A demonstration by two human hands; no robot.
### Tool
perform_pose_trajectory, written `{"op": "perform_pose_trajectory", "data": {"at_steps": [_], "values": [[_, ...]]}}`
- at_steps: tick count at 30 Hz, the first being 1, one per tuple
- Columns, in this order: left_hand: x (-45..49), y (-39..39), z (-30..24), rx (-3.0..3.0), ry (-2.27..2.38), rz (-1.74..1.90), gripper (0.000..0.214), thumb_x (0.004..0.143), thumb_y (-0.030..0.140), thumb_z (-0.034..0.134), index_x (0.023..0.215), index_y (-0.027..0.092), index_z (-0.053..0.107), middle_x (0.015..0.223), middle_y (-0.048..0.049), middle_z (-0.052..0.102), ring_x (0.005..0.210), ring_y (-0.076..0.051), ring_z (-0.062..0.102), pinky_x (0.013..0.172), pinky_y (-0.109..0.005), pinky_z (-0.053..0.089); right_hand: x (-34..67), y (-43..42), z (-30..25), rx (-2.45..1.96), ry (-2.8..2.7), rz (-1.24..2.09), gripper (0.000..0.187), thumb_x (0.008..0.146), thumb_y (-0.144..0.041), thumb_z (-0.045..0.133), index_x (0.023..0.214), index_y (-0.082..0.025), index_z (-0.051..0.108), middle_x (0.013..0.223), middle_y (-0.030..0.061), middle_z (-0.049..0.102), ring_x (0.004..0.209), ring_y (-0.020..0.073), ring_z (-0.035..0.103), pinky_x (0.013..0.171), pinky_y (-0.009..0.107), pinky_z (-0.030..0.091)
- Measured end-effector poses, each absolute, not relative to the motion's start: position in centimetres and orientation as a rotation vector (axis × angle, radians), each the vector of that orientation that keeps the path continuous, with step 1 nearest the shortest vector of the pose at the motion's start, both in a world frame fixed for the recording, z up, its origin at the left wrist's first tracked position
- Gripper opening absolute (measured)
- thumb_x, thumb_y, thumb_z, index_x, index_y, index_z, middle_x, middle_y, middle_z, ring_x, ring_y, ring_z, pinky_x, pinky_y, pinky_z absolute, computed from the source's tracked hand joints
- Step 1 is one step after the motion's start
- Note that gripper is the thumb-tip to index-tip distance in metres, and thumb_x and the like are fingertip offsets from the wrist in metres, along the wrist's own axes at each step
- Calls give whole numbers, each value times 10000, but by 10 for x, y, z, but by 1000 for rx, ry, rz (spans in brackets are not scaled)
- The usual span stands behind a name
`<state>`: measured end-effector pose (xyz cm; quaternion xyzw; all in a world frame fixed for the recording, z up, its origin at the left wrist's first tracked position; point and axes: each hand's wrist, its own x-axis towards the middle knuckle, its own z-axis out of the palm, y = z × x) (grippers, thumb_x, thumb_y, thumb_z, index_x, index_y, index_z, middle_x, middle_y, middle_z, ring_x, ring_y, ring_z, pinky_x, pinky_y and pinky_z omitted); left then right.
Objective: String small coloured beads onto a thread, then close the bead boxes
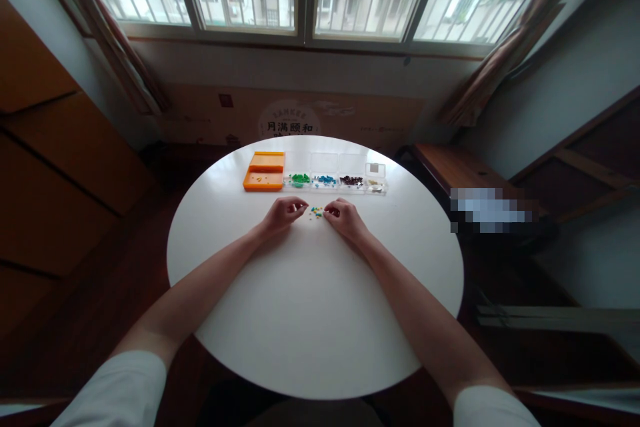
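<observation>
Both my hands rest over the white round table, with a small scatter of yellow, blue and green pieces [317, 215] between them. My left hand [284, 213] is closed in a pinch just left of the scatter; whatever its fingertips hold is too small to name. On the right, my right hand [345, 217] also has thumb and fingers drawn together, its tips at the edge of the pieces. Beyond the hands, an orange box [246, 185] lies with its lid up and a few orange bits inside.
Clear lidded boxes stand in a row right of the orange one, holding green pieces [300, 179], blue pieces [326, 180], dark brown pieces [351, 181] and pale pieces [375, 183]. The table [305, 320] has a curved edge. A wooden bench [450, 170] stands at right.
</observation>
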<state>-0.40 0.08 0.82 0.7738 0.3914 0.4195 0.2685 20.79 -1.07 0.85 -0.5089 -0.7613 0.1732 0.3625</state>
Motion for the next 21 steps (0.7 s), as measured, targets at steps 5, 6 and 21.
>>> {"op": "perform_pose_trajectory", "data": {"at_steps": [5,6,21], "values": [[-5,2,7,2099,1060,1129,222,801,297,550,850,123,679,632,-5,607,474,-53,471,462,-155,398,207,-12,10,-1313,-1955,470,98,745,-160,598,713,-152,690,738,49,582,636,131,546,660,272,442],[-5,2,7,2105,1058,1130,221,802,298,551,852,124,679,635,-6,608,477,-53,472,467,-156,399,206,-13,11,-1301,-1937,475,95,744,-166,602,705,-156,687,734,49,586,638,132,546,666,278,442],[-4,-5,8,2355,950,1056,163,797,265,576,859,151,673,642,-2,586,524,-60,487,522,-164,399,182,-18,3,-949,-1460,1224,322,608,-402,751,774,-145,649,652,26,652,576,123,593,548,250,468]]}}
